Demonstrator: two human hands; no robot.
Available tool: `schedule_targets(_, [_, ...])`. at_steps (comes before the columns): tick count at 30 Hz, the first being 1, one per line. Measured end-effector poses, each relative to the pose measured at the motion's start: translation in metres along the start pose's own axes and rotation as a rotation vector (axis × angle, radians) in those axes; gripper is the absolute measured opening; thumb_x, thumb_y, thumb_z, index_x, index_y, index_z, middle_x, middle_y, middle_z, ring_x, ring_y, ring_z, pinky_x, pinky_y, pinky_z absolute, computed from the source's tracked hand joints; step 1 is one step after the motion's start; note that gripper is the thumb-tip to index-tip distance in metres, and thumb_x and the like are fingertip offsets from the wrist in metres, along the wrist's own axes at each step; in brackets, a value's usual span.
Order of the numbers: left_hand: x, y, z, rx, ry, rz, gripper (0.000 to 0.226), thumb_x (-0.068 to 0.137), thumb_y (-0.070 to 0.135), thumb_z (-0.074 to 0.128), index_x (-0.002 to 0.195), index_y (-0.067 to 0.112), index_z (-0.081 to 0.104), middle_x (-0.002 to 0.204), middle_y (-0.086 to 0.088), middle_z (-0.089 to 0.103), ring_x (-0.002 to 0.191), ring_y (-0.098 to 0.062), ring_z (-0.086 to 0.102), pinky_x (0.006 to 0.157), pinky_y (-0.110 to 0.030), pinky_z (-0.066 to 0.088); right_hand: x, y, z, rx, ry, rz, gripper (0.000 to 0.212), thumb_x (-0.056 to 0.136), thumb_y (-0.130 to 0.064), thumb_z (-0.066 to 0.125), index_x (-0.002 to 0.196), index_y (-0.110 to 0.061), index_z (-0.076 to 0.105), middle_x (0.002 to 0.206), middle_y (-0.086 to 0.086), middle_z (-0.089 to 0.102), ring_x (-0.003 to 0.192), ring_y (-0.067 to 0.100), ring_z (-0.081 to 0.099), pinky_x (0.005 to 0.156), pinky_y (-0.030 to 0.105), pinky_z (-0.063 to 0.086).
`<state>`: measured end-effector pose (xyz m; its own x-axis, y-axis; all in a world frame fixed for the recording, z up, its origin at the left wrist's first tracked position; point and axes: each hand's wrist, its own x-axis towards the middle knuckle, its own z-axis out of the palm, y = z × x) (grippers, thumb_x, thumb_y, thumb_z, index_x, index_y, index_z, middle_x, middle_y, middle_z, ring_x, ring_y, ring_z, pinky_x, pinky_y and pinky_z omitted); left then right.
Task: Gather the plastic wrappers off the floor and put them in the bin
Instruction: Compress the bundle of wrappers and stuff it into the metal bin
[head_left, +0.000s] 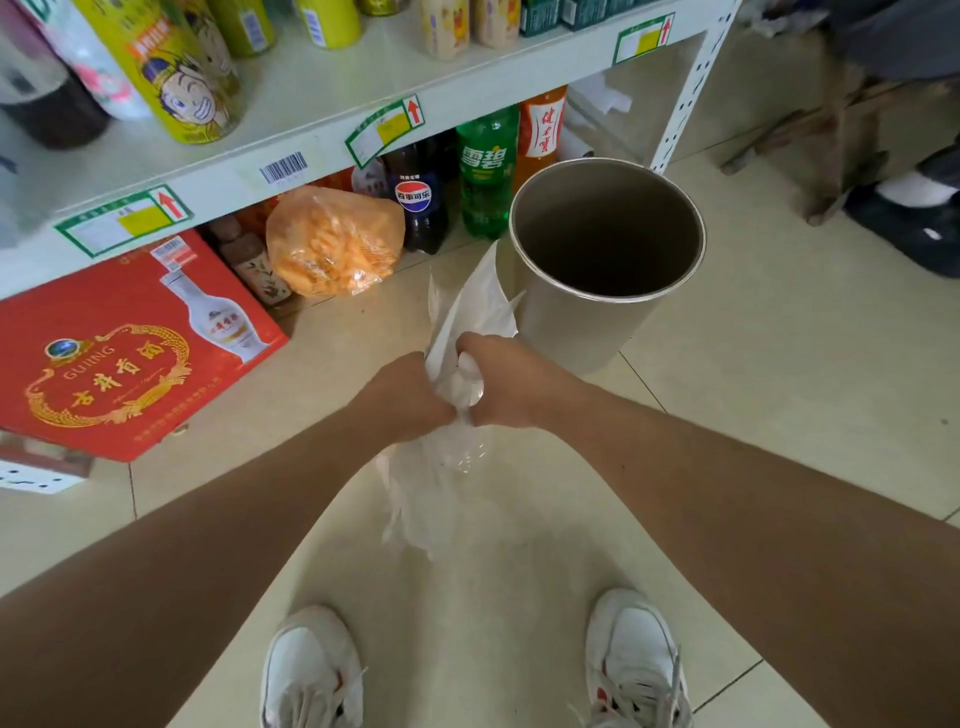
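**Both hands bunch clear wrappers beside the open bin**

A white metal shelf unit (322, 111) stocked with drinks spans the top of the view, above the pale tiled floor (779, 395). On the floor beneath it lies a red printed carton (104, 364). The tall beige cylindrical bin (576, 322) stands open just right of centre. The left hand (410, 397) and right hand (506, 382) are both clenched on a bundle of clear crumpled plastic wrappers (457, 317), held off the floor, its top touching the bin's wall.
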<state>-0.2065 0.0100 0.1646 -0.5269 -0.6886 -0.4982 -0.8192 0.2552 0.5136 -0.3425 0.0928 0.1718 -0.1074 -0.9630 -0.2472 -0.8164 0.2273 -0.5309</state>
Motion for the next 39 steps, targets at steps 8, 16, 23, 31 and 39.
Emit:
schedule_targets(8, [0.004, -0.007, 0.01, -0.08, -0.089, 0.172, 0.116, 0.031, 0.055, 0.095, 0.131, 0.026, 0.043, 0.121, 0.016, 0.055, 0.111, -0.005, 0.055, 0.095, -0.032, 0.049, 0.002, -0.006, 0.006, 0.255, 0.048, 0.043, 0.066, 0.065, -0.019, 0.082, 0.124, -0.022, 0.055, 0.106, -0.012, 0.063, 0.094, 0.008, 0.059, 0.063, 0.014, 0.044])
schedule_targets(16, [-0.007, -0.017, 0.019, -0.08, 0.31, 0.05, 0.074, 0.053, 0.053, 0.083, 0.115, 0.024, 0.052, 0.096, 0.01, 0.066, 0.085, -0.016, 0.065, 0.076, -0.034, 0.056, 0.014, -0.014, 0.0, 0.238, 0.117, 0.052, 0.051, 0.065, -0.046, 0.073, 0.108, -0.025, 0.057, 0.105, -0.003, 0.064, 0.092, 0.018, 0.063, 0.076, 0.036, 0.058])
schedule_targets(23, [0.0, -0.009, 0.013, -0.074, 0.341, 0.018, 0.071, 0.05, 0.053, 0.08, 0.11, 0.024, 0.054, 0.094, 0.009, 0.065, 0.085, -0.017, 0.064, 0.076, -0.032, 0.053, 0.011, -0.005, -0.023, 0.001, 0.175, 0.003, 0.04, 0.089, -0.039, 0.055, 0.126, -0.024, 0.055, 0.118, -0.002, 0.062, 0.098, 0.016, 0.061, 0.08, 0.03, 0.054])
schedule_targets(31, [-0.002, -0.007, 0.007, -0.101, 0.322, -0.061, 0.08, 0.051, 0.054, 0.084, 0.117, 0.023, 0.052, 0.103, 0.005, 0.064, 0.09, -0.021, 0.062, 0.077, -0.036, 0.054, -0.001, 0.069, -0.042, -0.585, 0.418, 0.325, 0.073, 0.079, -0.046, 0.07, 0.138, -0.015, 0.039, 0.128, 0.011, 0.056, 0.121, 0.031, 0.052, 0.112, 0.05, 0.031])
schedule_targets(39, [-0.006, 0.004, 0.002, -0.096, 0.342, -0.051, 0.08, 0.056, 0.051, 0.085, 0.121, 0.019, 0.05, 0.101, 0.006, 0.058, 0.086, -0.018, 0.055, 0.072, -0.032, 0.045, -0.009, 0.078, -0.047, -0.566, 0.262, 0.339, 0.039, 0.086, -0.006, 0.06, 0.123, -0.014, 0.05, 0.115, 0.009, 0.063, 0.109, 0.03, 0.057, 0.096, 0.043, 0.038])
